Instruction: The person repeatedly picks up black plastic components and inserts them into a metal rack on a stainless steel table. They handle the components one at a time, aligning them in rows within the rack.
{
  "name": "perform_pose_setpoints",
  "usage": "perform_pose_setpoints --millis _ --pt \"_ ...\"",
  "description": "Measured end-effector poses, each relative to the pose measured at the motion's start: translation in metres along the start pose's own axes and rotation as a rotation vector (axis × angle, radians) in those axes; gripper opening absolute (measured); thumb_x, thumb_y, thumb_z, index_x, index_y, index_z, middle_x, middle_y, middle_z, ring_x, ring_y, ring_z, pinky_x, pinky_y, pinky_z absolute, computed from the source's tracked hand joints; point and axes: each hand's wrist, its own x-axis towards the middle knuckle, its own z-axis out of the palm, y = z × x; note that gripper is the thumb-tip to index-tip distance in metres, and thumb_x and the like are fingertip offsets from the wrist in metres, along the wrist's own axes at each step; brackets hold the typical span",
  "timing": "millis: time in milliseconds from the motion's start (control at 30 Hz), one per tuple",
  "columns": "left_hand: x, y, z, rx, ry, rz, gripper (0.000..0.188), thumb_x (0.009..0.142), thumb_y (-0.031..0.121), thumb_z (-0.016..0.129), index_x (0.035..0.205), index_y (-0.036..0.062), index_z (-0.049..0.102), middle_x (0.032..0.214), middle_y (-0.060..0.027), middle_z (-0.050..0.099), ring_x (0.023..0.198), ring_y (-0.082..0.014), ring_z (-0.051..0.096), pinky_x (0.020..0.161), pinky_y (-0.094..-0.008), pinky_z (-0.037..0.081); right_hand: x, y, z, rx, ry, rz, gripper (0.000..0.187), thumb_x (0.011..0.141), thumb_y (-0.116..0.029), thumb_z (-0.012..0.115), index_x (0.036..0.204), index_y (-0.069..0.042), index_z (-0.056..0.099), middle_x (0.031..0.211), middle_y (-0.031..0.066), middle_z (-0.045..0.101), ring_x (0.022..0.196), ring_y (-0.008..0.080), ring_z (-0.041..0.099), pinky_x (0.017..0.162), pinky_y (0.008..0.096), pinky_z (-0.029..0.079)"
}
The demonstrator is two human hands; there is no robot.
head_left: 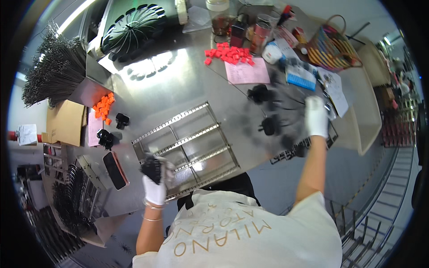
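White gloves cover both of my hands. At the lower left, my left hand is closed around a small black ridged part, over the near left corner of a metal slotted rack. Out to the right, my right hand is closed on thin black wires that fan out to the left. Black blocky pieces sit at their far ends, smeared by motion. Two more black pieces, one above the other, lie left of the rack.
Red blocks lie by a pink sheet near bottles. Orange blocks and a phone are at left, below a large bundle of black wires. A woven basket stands far right. A fan of black-tipped wires is at the back.
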Motion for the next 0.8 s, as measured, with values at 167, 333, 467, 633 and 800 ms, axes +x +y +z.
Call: perform_pose_setpoints --millis 167,333,467,633,800 --pt "0.009 -0.044 0.054 0.051 -0.097 0.018 0.012 0.105 0.0 0.051 0.111 0.0029 0.061 0.097 -0.0081 0.07 0.089 -0.0163 0.066 0.082 -0.0322 0.054 0.091 0.195 -0.003 -0.155 0.027 0.283 0.044 0.106 -0.042 0.059 0.127 -0.003 0.064 0.114 0.0192 0.074 0.11 0.0326 0.069 0.099 0.0432 0.051" --pt "0.011 -0.047 0.075 0.094 0.14 0.057 0.019 0.096 -0.003 0.059 0.113 0.0027 0.067 0.102 -0.006 0.072 0.093 -0.0165 0.066 0.085 -0.0292 0.053 0.146 -0.019 0.145 0.36 -0.169 -0.667 0.036 0.106 -0.031 0.056 0.121 -0.003 0.071 0.121 0.0212 0.071 0.114 0.0385 0.066 0.105 0.0451 0.051" --pt "0.001 -0.07 0.071 0.199 0.074 0.019 0.014 0.093 -0.002 0.061 0.1 0.0037 0.072 0.091 -0.0078 0.073 0.084 -0.0205 0.07 0.076 -0.033 0.056 0.149 -0.113 0.234 -0.339 -0.588 -0.454 0.069 0.1 -0.06 0.057 0.149 -0.011 0.054 0.16 0.0163 0.046 0.144 0.0401 0.044 0.118 0.0481 0.039" --pt "-0.005 -0.034 0.08 -0.131 0.116 -0.188 0.015 0.099 -0.004 0.055 0.107 0.0015 0.067 0.102 -0.0083 0.073 0.092 -0.0166 0.068 0.084 -0.0311 0.055 0.105 -0.098 0.225 -0.352 -0.54 -0.642 0.073 0.096 -0.061 0.062 0.149 -0.012 0.053 0.158 0.0139 0.046 0.146 0.0369 0.041 0.121 0.0536 0.034" --pt "0.004 0.014 0.06 -0.19 0.09 -0.223 0.018 0.104 0.015 0.064 0.114 0.0003 0.066 0.094 -0.0068 0.07 0.081 -0.0113 0.062 0.072 -0.027 0.05 0.091 -0.133 0.168 -0.207 -0.489 -0.724 0.046 0.099 -0.035 0.067 0.135 -0.006 0.064 0.145 0.0188 0.057 0.132 0.0383 0.053 0.115 0.0507 0.041"
